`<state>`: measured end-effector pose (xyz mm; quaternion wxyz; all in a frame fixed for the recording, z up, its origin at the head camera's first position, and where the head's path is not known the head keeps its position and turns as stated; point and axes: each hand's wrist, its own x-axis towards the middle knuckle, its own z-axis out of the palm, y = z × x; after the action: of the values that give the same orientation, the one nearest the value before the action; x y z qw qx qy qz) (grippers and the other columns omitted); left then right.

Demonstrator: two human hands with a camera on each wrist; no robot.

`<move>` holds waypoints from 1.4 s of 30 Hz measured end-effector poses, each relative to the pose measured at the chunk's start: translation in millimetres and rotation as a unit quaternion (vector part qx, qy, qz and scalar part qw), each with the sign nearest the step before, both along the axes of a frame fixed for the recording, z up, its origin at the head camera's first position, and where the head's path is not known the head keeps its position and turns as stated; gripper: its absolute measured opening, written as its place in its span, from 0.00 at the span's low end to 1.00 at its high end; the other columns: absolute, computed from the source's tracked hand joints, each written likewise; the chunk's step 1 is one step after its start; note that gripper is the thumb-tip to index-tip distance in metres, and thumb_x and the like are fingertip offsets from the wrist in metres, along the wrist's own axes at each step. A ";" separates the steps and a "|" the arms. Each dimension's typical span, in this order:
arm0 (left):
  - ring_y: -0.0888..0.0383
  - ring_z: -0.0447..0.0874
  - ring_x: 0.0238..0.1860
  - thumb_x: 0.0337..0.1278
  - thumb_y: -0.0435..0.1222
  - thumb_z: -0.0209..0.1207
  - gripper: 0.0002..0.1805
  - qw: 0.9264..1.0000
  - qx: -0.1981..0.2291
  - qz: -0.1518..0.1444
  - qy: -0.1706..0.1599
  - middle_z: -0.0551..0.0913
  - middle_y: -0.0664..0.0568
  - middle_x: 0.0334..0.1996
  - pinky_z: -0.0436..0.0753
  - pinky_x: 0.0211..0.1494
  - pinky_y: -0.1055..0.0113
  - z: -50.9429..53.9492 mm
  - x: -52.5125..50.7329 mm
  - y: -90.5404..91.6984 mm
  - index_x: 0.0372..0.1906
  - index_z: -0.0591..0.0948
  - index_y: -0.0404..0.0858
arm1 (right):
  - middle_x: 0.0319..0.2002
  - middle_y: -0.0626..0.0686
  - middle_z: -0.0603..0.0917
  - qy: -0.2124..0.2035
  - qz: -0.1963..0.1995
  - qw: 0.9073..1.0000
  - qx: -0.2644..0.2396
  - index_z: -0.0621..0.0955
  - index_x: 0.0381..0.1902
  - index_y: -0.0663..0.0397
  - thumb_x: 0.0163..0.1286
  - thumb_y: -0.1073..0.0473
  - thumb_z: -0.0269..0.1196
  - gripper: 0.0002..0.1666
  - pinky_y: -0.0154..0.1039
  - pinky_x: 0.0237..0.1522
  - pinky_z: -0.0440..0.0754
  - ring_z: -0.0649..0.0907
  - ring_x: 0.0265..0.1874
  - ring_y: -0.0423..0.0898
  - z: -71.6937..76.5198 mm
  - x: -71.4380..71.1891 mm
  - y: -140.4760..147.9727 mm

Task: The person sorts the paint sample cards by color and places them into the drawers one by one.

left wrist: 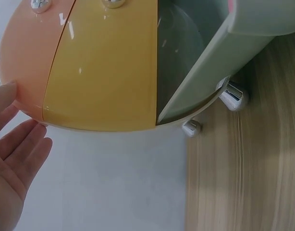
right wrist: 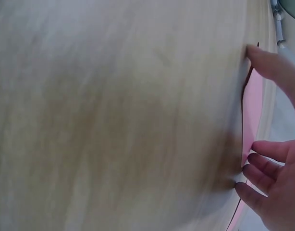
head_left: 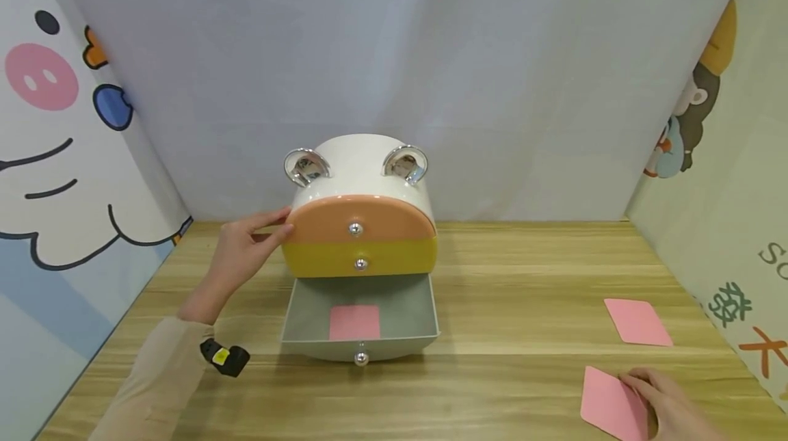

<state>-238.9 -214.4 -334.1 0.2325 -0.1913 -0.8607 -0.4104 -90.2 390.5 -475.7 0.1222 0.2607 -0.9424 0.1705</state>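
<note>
A small drawer box [head_left: 363, 167] with a white top, silver ears and round knobs stands on the table. Its grey bottom drawer [head_left: 308, 311] is pulled out, and a pink card [head_left: 354, 322] lies inside. My left hand [head_left: 240, 249] rests against the box's left side, the thumb on the edge of the orange top drawer [left wrist: 32, 62] and the other fingers along the side. At the lower right my right hand [head_left: 667, 403] holds another pink card [head_left: 609, 400] by its edges, low over the table. In the right wrist view, thumb and fingers are at separate edges of that card [right wrist: 253, 103].
A third pink card [head_left: 638, 322] lies on the wooden table [head_left: 511, 304] farther right. The yellow middle drawer [head_left: 394, 256] is closed. A grey-white curtain [head_left: 523, 85] hangs behind, with printed cartoon panels [head_left: 49, 154] at both sides.
</note>
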 end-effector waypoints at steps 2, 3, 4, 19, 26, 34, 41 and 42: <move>0.73 0.78 0.42 0.53 0.34 0.62 0.18 1.000 0.002 -0.001 0.004 0.82 0.42 0.43 0.78 0.36 0.85 -1.4 -0.3 -0.2 0.50 0.80 0.33 | 0.41 0.44 0.70 -0.005 -0.010 1.000 -0.001 0.78 0.43 0.63 0.24 0.44 0.78 0.46 0.28 0.28 0.72 0.65 0.41 0.28 1.2 1.8 -2.5; 0.77 0.76 0.41 0.53 0.34 0.62 0.18 1.000 0.005 -0.001 0.005 0.82 0.41 0.43 0.78 0.36 0.85 -2.0 -0.4 -0.1 0.49 0.80 0.33 | 0.41 0.43 0.70 -0.009 -0.014 1.000 -0.002 0.78 0.43 0.62 0.25 0.44 0.78 0.45 0.29 0.27 0.72 0.66 0.41 0.28 2.5 2.6 -3.7; 0.81 0.74 0.41 0.52 0.34 0.62 0.17 1.000 0.007 -0.002 0.007 0.82 0.41 0.43 0.78 0.36 0.85 -2.4 -0.4 -0.2 0.49 0.80 0.33 | 0.41 0.43 0.70 -0.013 -0.019 1.000 -0.002 0.78 0.42 0.61 0.25 0.44 0.78 0.44 0.29 0.27 0.72 0.66 0.40 0.28 3.7 3.3 -5.1; 0.54 0.81 0.43 0.53 0.35 0.61 0.18 1.000 -0.003 0.003 0.006 0.83 0.42 0.42 0.77 0.36 0.86 -3.0 -1.0 -0.1 0.50 0.80 0.34 | 0.39 0.43 0.70 -0.036 -0.043 0.998 0.022 0.77 0.43 0.58 0.29 0.46 0.77 0.41 0.28 0.27 0.73 0.71 0.32 0.33 34.0 -10.8 -39.7; 0.53 0.81 0.43 0.53 0.36 0.61 0.18 1.000 -0.005 0.005 0.005 0.83 0.42 0.42 0.77 0.35 0.86 -2.3 -0.8 0.2 0.50 0.80 0.34 | 0.38 0.40 0.71 0.014 0.003 1.000 0.008 0.78 0.43 0.60 0.30 0.50 0.76 0.38 0.27 0.26 0.72 0.71 0.32 0.32 69.1 -38.6 -71.5; 0.82 0.73 0.39 0.53 0.35 0.61 0.18 1.000 0.004 0.002 0.002 0.83 0.42 0.42 0.78 0.36 0.86 -1.6 0.1 -1.4 0.50 0.80 0.35 | 0.41 0.46 0.71 -0.031 0.044 0.998 0.031 0.76 0.49 0.61 0.40 0.46 0.72 0.39 0.33 0.31 0.77 0.73 0.34 0.38 107.5 -73.0 -114.2; 0.52 0.81 0.43 0.53 0.36 0.62 0.18 1.000 -0.006 0.008 0.005 0.83 0.42 0.42 0.77 0.35 0.87 -0.7 -0.7 0.0 0.50 0.80 0.34 | 0.46 0.48 0.71 -0.050 0.078 0.995 0.036 0.74 0.53 0.59 0.41 0.46 0.71 0.41 0.36 0.36 0.78 0.73 0.39 0.40 126.1 -95.8 -153.5; 0.51 0.81 0.43 0.53 0.36 0.62 0.18 1.000 -0.007 0.008 0.005 0.83 0.42 0.42 0.77 0.35 0.87 -0.8 -0.9 0.4 0.50 0.80 0.34 | 0.46 0.49 0.71 -0.050 0.086 0.994 0.034 0.74 0.53 0.60 0.41 0.46 0.71 0.41 0.37 0.37 0.78 0.74 0.40 0.41 127.0 -98.1 -159.2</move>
<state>-239.9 -214.0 -334.9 0.2385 -0.1882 -0.8637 -0.4021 -188.3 231.3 -348.7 0.0505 0.3355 -0.9268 0.1613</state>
